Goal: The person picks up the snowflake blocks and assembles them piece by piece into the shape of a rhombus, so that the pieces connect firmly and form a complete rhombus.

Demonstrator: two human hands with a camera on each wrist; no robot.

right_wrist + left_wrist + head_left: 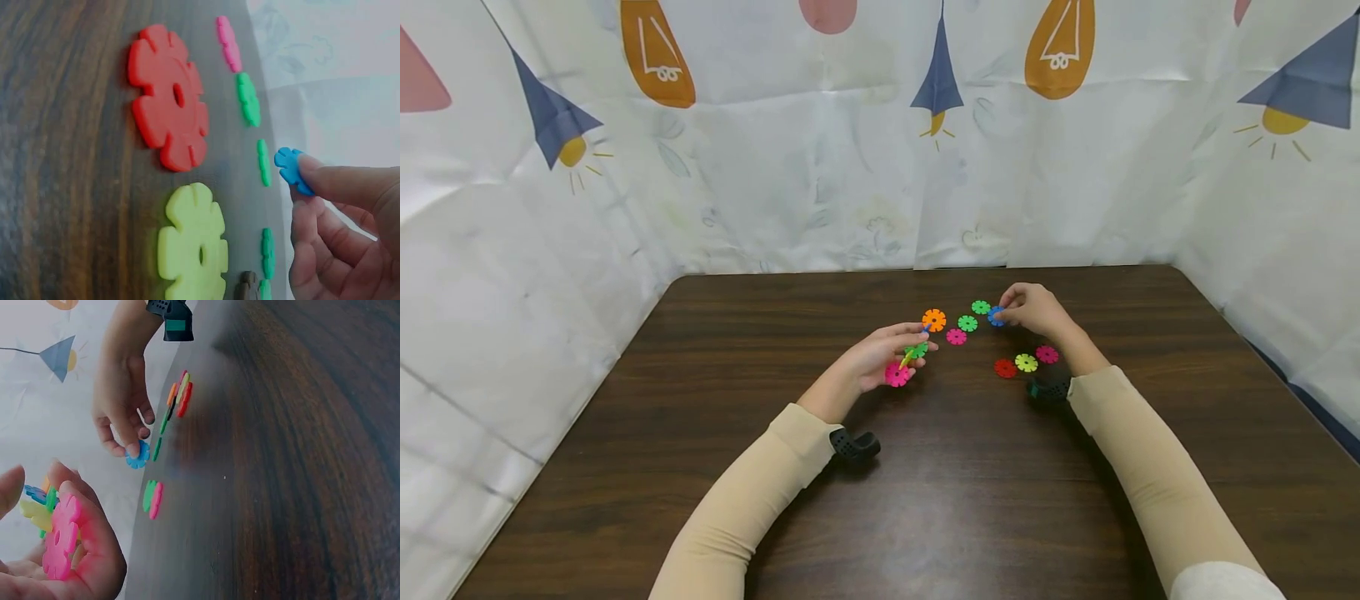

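My left hand (874, 357) holds a small cluster of joined plastic snowflake discs between thumb and curled fingers. A pink disc (61, 539) is nearest the palm; a yellow one (37, 514), a green one (917, 350), a blue one and an orange one (934, 320) follow behind it. How they interlock is partly hidden by the fingers. Farther right, my right hand (1036, 310) pinches a single blue snowflake disc (291, 169) between thumb and fingertip. In the right wrist view this disc is raised off the tabletop, apart from the others.
Loose discs lie on the dark wooden table (970, 500): two green (981, 307) (967, 323) and a pink (957, 337) between the hands, red (1005, 368), yellow (1026, 362) and another pink (1047, 354) near the right forearm. A patterned white curtain (865, 167) stands behind.
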